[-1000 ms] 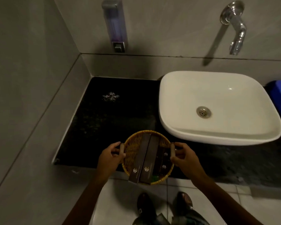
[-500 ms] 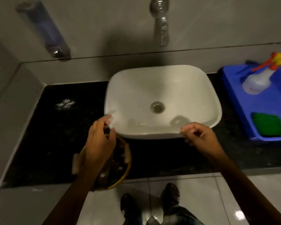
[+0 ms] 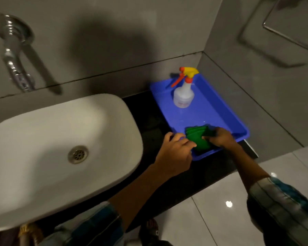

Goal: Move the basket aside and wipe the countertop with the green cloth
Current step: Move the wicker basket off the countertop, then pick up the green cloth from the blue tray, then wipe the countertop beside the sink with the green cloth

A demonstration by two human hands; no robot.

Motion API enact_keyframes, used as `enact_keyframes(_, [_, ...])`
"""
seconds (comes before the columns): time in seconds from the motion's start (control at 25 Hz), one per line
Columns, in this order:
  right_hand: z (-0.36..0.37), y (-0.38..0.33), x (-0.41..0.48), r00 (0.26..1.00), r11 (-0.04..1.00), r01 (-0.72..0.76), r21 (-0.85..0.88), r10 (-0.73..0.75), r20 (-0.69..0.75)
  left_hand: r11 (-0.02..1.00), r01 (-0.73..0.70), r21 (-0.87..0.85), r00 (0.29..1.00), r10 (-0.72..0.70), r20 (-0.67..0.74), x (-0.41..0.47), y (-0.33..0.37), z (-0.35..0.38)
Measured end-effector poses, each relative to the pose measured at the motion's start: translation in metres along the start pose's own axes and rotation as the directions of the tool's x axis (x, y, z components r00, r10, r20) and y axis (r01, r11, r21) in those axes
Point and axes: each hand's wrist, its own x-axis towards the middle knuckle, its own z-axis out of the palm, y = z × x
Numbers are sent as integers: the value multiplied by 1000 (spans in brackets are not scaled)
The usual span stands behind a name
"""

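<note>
The white sink (image 3: 48,148) fills the left side and sits on the dark countertop (image 3: 149,121), and to its right, in the corner of the grey walls, the blue tray (image 3: 219,112) lies on the same countertop with a spray bottle (image 3: 183,96) standing upright at its far end. At the near end of the tray lies the green cloth (image 3: 196,138), folded in several layers, and both hands are on it. The left hand (image 3: 175,151) has its fingers curled at the cloth's left edge, touching it, and the right hand (image 3: 220,138) has its fingers closed on the cloth's right side; the basket (image 3: 26,229) shows only as a small yellow edge below the sink at the bottom left.
</note>
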Motion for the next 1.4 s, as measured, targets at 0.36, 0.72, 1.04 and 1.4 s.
enact_keyframes(0.36, [1,-5,40,946,935,-250,252,180,269,970,0,245,617,-193,763,52,-8,77])
enact_keyframes(0.72, [-32,-97,-78,927,356,-111,928,-301,226,27,637,-771,606,-636,478,7,-43,-53])
enact_keyframes(1.04, [87,-322,-243,874,429,318,845,-478,-87,-40,453,-891,387,-891,237,-179,-129,-234])
enact_keyframes(1.4, [333,-534,-366,498,510,744,431,-854,149,-152,549,-822,-68,-988,137,-485,-259,-308])
